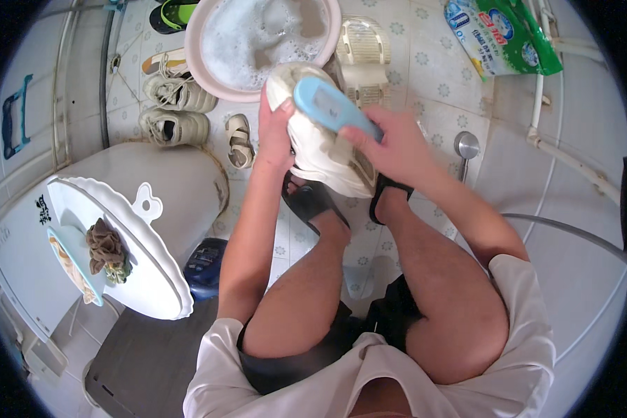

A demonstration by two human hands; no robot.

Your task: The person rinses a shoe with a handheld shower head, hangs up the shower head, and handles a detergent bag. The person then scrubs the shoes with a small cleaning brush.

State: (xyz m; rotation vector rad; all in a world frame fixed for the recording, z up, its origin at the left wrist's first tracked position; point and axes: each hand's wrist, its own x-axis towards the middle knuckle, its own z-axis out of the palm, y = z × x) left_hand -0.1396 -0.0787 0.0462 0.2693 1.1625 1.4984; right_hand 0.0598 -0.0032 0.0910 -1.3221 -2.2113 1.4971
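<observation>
A tiled bathroom floor (pixel 425 76) with small flower marks fills the scene, its lines bending toward the rim. At left a white appliance (pixel 181 181) carries a white scalloped basin (pixel 129 244) holding a brown rag (pixel 104 247). At the top edge sits a pink basin of suds (pixel 258 38), with a green-and-blue detergent bag (pixel 505 35) well apart at upper right and pipes running down the right side. Beside the pink basin stand a pair of beige sneakers (pixel 177 108) and a small sandal (pixel 240 143); a floor drain (pixel 467 145) lies right of the knees.

Open floor remains mainly to the right, around the drain. The white sneaker (pixel 320 150) hangs above the person's sandalled feet, just before the pink basin. The left hand (pixel 275 132) is closed around its side; the right hand (pixel 383 143) grips a blue brush (pixel 331 104) laid against it.
</observation>
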